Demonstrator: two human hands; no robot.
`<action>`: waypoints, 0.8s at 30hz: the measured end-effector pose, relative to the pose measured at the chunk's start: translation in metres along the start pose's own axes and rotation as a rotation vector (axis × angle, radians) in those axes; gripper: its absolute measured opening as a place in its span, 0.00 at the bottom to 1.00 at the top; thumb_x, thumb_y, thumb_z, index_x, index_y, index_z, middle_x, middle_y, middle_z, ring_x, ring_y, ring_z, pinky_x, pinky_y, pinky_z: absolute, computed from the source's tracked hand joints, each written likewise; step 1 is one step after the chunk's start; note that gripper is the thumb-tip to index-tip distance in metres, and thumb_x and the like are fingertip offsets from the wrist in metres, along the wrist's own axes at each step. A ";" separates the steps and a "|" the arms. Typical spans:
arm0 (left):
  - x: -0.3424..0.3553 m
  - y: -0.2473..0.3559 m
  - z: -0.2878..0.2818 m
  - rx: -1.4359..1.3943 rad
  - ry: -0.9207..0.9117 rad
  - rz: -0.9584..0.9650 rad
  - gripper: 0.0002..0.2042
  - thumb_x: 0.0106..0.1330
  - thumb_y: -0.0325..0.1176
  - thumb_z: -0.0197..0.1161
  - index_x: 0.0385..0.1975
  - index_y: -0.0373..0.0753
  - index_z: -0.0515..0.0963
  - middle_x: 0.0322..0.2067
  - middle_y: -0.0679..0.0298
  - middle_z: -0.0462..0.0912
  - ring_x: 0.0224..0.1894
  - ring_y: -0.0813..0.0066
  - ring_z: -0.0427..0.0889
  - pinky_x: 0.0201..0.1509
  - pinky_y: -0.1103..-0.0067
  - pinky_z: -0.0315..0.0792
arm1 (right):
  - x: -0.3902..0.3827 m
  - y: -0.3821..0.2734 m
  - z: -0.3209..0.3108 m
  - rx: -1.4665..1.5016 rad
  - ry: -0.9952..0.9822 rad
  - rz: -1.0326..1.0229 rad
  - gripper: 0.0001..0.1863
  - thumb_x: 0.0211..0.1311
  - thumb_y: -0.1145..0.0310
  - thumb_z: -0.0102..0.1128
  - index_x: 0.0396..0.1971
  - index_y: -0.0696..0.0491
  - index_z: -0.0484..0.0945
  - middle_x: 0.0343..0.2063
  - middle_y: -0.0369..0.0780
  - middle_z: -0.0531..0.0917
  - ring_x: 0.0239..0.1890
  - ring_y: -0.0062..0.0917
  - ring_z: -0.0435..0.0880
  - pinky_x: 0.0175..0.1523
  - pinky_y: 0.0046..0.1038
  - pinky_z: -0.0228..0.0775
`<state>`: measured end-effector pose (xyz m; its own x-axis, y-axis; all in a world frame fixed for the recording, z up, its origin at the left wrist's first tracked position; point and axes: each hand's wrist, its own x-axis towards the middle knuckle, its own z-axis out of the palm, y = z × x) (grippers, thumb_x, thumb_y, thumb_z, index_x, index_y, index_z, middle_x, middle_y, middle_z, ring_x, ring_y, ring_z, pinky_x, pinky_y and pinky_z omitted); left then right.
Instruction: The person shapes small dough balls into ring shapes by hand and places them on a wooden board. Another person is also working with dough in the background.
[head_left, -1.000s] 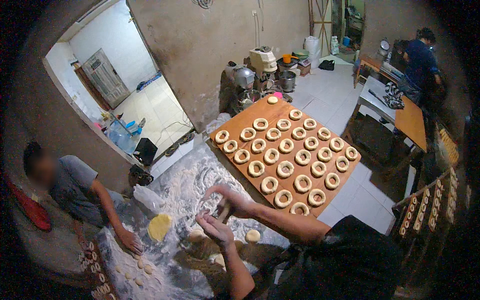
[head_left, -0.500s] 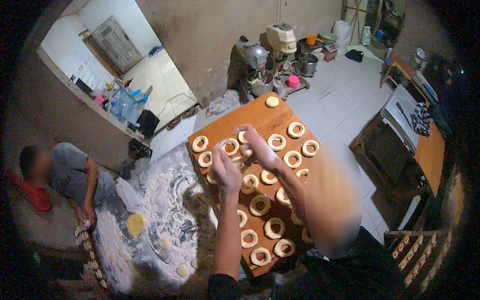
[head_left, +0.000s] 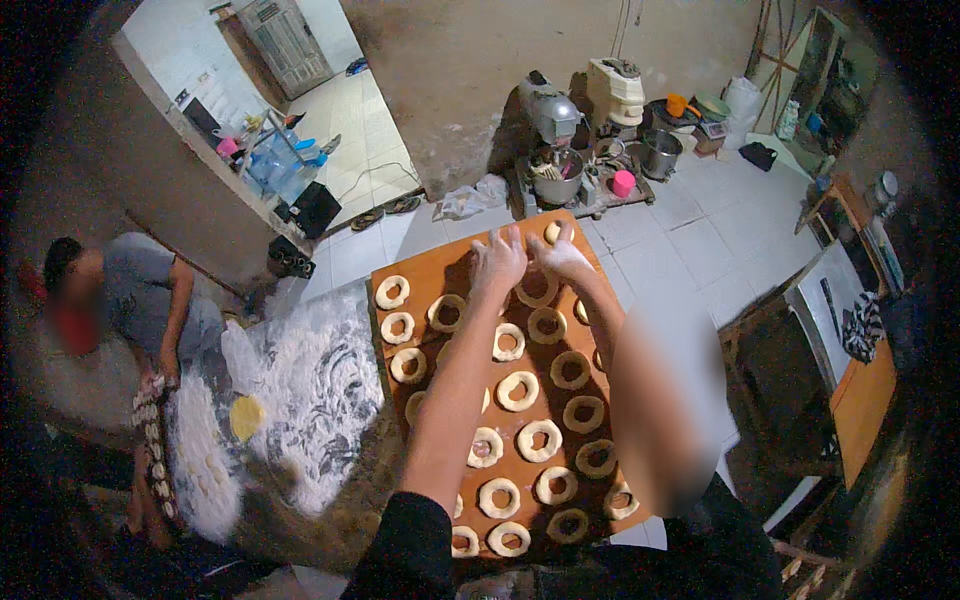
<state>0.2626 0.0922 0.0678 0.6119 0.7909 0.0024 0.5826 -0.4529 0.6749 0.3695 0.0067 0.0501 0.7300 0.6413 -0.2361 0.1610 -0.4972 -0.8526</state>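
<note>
Pale tiles run up to a bare brown wall, a stand mixer (head_left: 550,108) sits in the upper middle of the frame, and here's the wooden board (head_left: 425,272) filling the centre, rows of dough rings (head_left: 517,406) across it! Both hands reach to its far end, upper middle. The left hand (head_left: 498,262) has its fingers stretched forward, slightly apart; whether they pinch anything, I can't tell. The right hand (head_left: 562,258) curves beside a small dough round (head_left: 551,232), and its grip is hidden from me too. Just below and between them lies a shaded dough ring (head_left: 538,302), flat on the wood. Light fingertips count here, I'd say: soft dough would likely stretch out of round if dragged. Lift the wrists clear of neighbouring rings, keep the spacing even, and watch those forearms over the near rows!
</note>
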 end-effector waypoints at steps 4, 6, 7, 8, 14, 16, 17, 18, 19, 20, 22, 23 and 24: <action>0.006 -0.026 0.015 0.293 -0.098 0.059 0.39 0.57 0.52 0.62 0.66 0.38 0.58 0.61 0.35 0.58 0.63 0.33 0.58 0.66 0.51 0.52 | 0.013 0.037 0.006 -0.546 0.054 -0.155 0.49 0.48 0.43 0.65 0.63 0.55 0.52 0.43 0.59 0.77 0.46 0.53 0.80 0.49 0.48 0.72; 0.000 -0.034 0.023 0.444 -0.231 0.107 0.42 0.55 0.52 0.65 0.68 0.43 0.55 0.62 0.38 0.57 0.65 0.39 0.56 0.68 0.53 0.49 | 0.014 0.051 0.014 -0.637 0.142 -0.245 0.48 0.50 0.46 0.65 0.65 0.51 0.51 0.44 0.56 0.77 0.46 0.52 0.79 0.46 0.47 0.73; -0.001 -0.035 0.026 0.390 -0.223 0.069 0.43 0.51 0.50 0.68 0.68 0.47 0.56 0.61 0.41 0.60 0.65 0.43 0.56 0.68 0.55 0.48 | 0.014 0.057 0.016 -0.679 0.127 -0.235 0.48 0.50 0.48 0.65 0.66 0.51 0.49 0.44 0.55 0.77 0.46 0.52 0.79 0.46 0.46 0.73; -0.003 -0.034 0.029 0.378 -0.184 0.061 0.43 0.51 0.50 0.69 0.67 0.47 0.56 0.60 0.42 0.60 0.65 0.44 0.56 0.67 0.55 0.49 | 0.015 0.061 0.018 -0.713 0.097 -0.228 0.49 0.50 0.50 0.66 0.67 0.50 0.48 0.44 0.54 0.77 0.46 0.51 0.79 0.46 0.46 0.73; -0.023 -0.032 0.010 0.092 -0.078 0.246 0.36 0.54 0.33 0.63 0.65 0.41 0.58 0.53 0.33 0.65 0.57 0.36 0.65 0.59 0.49 0.62 | 0.000 0.042 0.031 -0.697 0.287 -0.536 0.50 0.48 0.64 0.66 0.68 0.57 0.47 0.57 0.57 0.70 0.51 0.46 0.76 0.53 0.41 0.71; -0.054 -0.052 -0.014 -0.148 0.097 0.276 0.36 0.54 0.30 0.63 0.66 0.39 0.59 0.52 0.34 0.64 0.55 0.35 0.67 0.62 0.54 0.63 | -0.048 0.027 0.042 -0.563 0.258 -0.777 0.37 0.54 0.65 0.61 0.64 0.56 0.58 0.58 0.54 0.69 0.55 0.45 0.72 0.58 0.42 0.66; -0.079 -0.073 -0.033 -0.140 0.175 0.271 0.36 0.54 0.30 0.64 0.66 0.39 0.59 0.55 0.32 0.62 0.54 0.36 0.69 0.61 0.58 0.65 | -0.076 0.012 0.057 -0.395 0.101 -0.618 0.33 0.55 0.66 0.59 0.62 0.55 0.62 0.58 0.53 0.69 0.57 0.45 0.71 0.59 0.42 0.65; -0.109 -0.094 -0.051 -0.170 0.344 0.277 0.33 0.55 0.28 0.63 0.64 0.37 0.61 0.52 0.36 0.66 0.52 0.39 0.70 0.59 0.58 0.67 | -0.106 -0.004 0.086 -0.283 -0.110 -0.579 0.30 0.56 0.68 0.58 0.60 0.55 0.64 0.52 0.52 0.73 0.51 0.44 0.74 0.55 0.41 0.67; -0.142 -0.120 -0.070 -0.102 0.452 0.234 0.30 0.57 0.28 0.63 0.61 0.35 0.63 0.46 0.41 0.71 0.48 0.44 0.73 0.56 0.61 0.68 | -0.141 -0.016 0.111 -0.171 -0.270 -0.562 0.27 0.57 0.70 0.57 0.58 0.56 0.66 0.46 0.52 0.77 0.46 0.43 0.78 0.51 0.40 0.69; -0.177 -0.146 -0.092 -0.020 0.666 0.274 0.27 0.58 0.29 0.62 0.59 0.33 0.65 0.39 0.46 0.75 0.44 0.50 0.76 0.53 0.64 0.70 | -0.176 -0.028 0.137 -0.035 -0.424 -0.587 0.24 0.58 0.72 0.56 0.56 0.56 0.68 0.40 0.51 0.81 0.41 0.42 0.81 0.47 0.38 0.71; -0.261 -0.198 -0.127 -0.404 0.560 0.015 0.22 0.60 0.24 0.57 0.57 0.35 0.66 0.38 0.50 0.78 0.40 0.57 0.79 0.47 0.68 0.72 | -0.243 -0.044 0.201 -0.281 -0.624 -0.657 0.19 0.57 0.71 0.56 0.50 0.57 0.72 0.36 0.50 0.82 0.38 0.42 0.81 0.46 0.37 0.72; -0.308 -0.224 -0.147 -0.332 0.513 -0.220 0.20 0.61 0.22 0.54 0.55 0.36 0.68 0.40 0.51 0.79 0.39 0.59 0.80 0.44 0.70 0.73 | -0.271 -0.049 0.232 -0.186 -0.837 -0.593 0.17 0.57 0.71 0.56 0.47 0.57 0.75 0.35 0.49 0.82 0.38 0.43 0.81 0.45 0.36 0.73; -0.349 -0.245 -0.161 -0.457 0.578 -0.395 0.18 0.62 0.22 0.53 0.53 0.37 0.70 0.41 0.51 0.80 0.41 0.59 0.80 0.43 0.70 0.73 | -0.297 -0.052 0.264 -0.415 -0.907 -0.605 0.17 0.56 0.69 0.57 0.46 0.55 0.76 0.36 0.50 0.82 0.39 0.45 0.81 0.47 0.37 0.73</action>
<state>-0.1800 -0.0069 0.0200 -0.0352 0.9994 -0.0028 0.3460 0.0148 0.9381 -0.0306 -0.0035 0.0412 -0.2556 0.9382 -0.2332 0.6474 -0.0131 -0.7620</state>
